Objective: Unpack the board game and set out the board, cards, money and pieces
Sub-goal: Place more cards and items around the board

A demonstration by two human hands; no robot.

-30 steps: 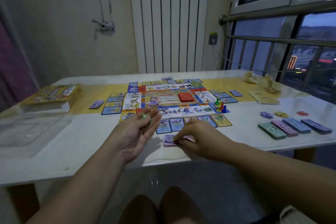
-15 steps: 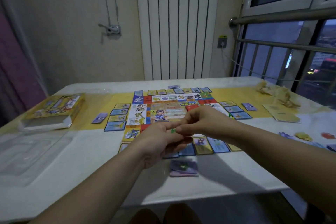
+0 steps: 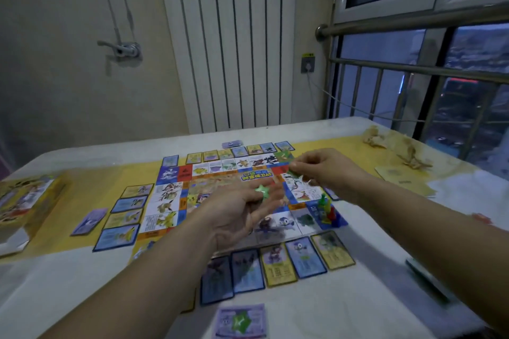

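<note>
Placing green tokens onto board squares is the step in hand, as we judge it. Green star (image 3: 261,190) lies flat on the fingers of the left hand (image 3: 237,215), which is turned palm-up with fingers nearly straight and grips nothing. Right hand (image 3: 327,172), ahead and to the right of the left, pinches a small green piece (image 3: 294,173) between thumb and forefinger over the far right corner of the board (image 3: 170,201). The piece's shape is too blurred to tell. To do it well, we would hold the left palm level so the star cannot slide, lower the pinched piece straight onto its square, let go only on contact, and steer the wrist clear of the pawns (image 3: 326,208) standing just nearside of the right hand. The star's tips point outward all round, so we find no long axis. Cards (image 3: 278,267) ring the board, with the near row beneath the left wrist.
</note>
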